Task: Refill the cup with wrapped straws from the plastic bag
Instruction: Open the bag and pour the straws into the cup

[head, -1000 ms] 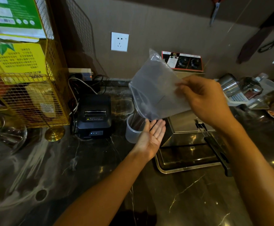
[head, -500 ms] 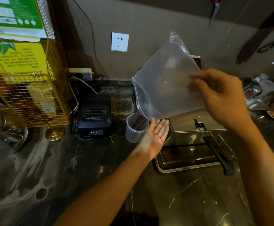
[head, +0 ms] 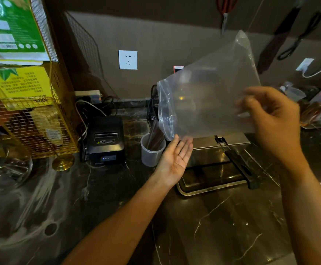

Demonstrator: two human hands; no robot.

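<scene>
Right hand (head: 270,119) pinches tilted plastic bag (head: 207,96) above cup (head: 152,153); left hand (head: 175,157) flat, palm-up, fingers spread beneath bag mouth.

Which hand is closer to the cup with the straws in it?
The left hand. It is held open, palm up, just right of the cup, under the plastic bag's mouth. The right hand grips the bag's far end, higher and well to the right.

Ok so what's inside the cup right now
The cup holds dark wrapped straws leaning upright, their tops sticking out toward the mouth of the plastic bag. The cup's frosted wall blurs their lower ends, and the cup's bottom cannot be seen.
</scene>
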